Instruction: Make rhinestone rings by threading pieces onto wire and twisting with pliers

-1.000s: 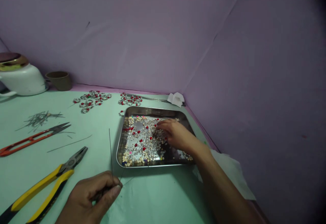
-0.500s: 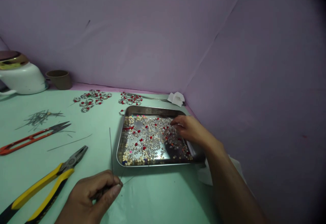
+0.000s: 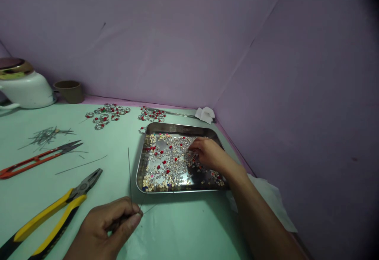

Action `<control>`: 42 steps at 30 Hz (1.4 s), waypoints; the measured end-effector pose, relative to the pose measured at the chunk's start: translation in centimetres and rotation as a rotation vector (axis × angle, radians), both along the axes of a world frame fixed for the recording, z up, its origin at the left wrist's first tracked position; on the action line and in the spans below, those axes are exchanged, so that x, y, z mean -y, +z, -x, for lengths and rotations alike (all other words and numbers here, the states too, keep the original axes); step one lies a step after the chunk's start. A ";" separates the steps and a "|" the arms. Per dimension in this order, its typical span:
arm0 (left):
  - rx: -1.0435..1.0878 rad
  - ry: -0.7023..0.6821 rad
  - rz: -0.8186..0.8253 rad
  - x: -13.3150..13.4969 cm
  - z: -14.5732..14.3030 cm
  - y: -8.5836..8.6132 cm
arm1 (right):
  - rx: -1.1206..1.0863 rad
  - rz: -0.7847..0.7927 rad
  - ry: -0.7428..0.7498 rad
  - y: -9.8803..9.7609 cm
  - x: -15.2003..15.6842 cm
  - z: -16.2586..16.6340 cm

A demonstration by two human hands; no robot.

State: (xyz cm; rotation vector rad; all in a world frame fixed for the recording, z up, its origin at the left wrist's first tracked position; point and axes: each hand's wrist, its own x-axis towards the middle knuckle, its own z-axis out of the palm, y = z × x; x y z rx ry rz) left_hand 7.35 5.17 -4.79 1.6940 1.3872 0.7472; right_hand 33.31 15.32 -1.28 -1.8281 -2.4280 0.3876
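My left hand [image 3: 111, 226] is closed in a pinch at the front, left of the tray. Its thumb and forefinger hold thin wire [image 3: 129, 173]; one strand stands nearly upright and others slant off to the right. A shallow metal tray [image 3: 180, 191] holds many small beads [image 3: 174, 173], mostly clear and pale gold, some red. Over its right half, my right hand [image 3: 211, 153] reaches down among the beads. Its bent fingers are drawn together. Whatever lies between the fingertips is hidden.
Pliers [image 3: 71, 204] with yellow-black handles and orange snips [image 3: 38, 159] lie at left. Behind them are cut wires [image 3: 49, 137]. Beaded rings [image 3: 108, 114] sit near the wall, with a brown cup [image 3: 69, 92] and white pot [image 3: 29, 92] at back left. Crumpled tissue [image 3: 205, 115] lies behind the tray.
My right hand has moved left within the tray, further over the beads, and its fingers are closer together. My left hand stays in place with the wire.
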 end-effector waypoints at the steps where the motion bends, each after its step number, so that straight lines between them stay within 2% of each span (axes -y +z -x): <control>1: 0.001 -0.001 -0.004 0.0 0.0 0.0 | -0.005 0.029 0.005 0.1 0.0 -0.1; 4: -0.002 0.005 -0.015 -0.1 0.0 0.1 | -0.016 0.065 -0.064 0.5 0.0 -0.5; 9: -0.001 0.009 -0.015 0.0 0.0 0.0 | -0.020 -0.024 -0.137 1.0 -0.1 -1.1; 13: 0.010 0.010 0.000 0.0 0.0 0.0 | -0.001 -0.057 -0.075 0.7 -0.1 -0.9; 21: 0.029 -0.003 -0.041 0.0 0.0 -0.1 | -0.008 -0.006 0.052 -0.2 -0.2 -0.3; 25: 0.037 -0.004 -0.036 0.0 0.0 -0.1 | -0.035 0.068 -0.086 0.7 -0.1 -0.8; 31: 0.021 0.008 -0.004 0.1 0.0 -0.1 | -0.079 -0.031 -0.150 1.3 0.1 -2.0; 36: 0.021 0.019 0.012 0.1 -0.1 0.0 | -0.050 -0.113 -0.077 0.3 -0.2 -1.4; 42: 0.012 0.016 0.025 0.1 0.0 -0.2 | 0.022 -0.124 0.051 -1.1 -0.2 0.1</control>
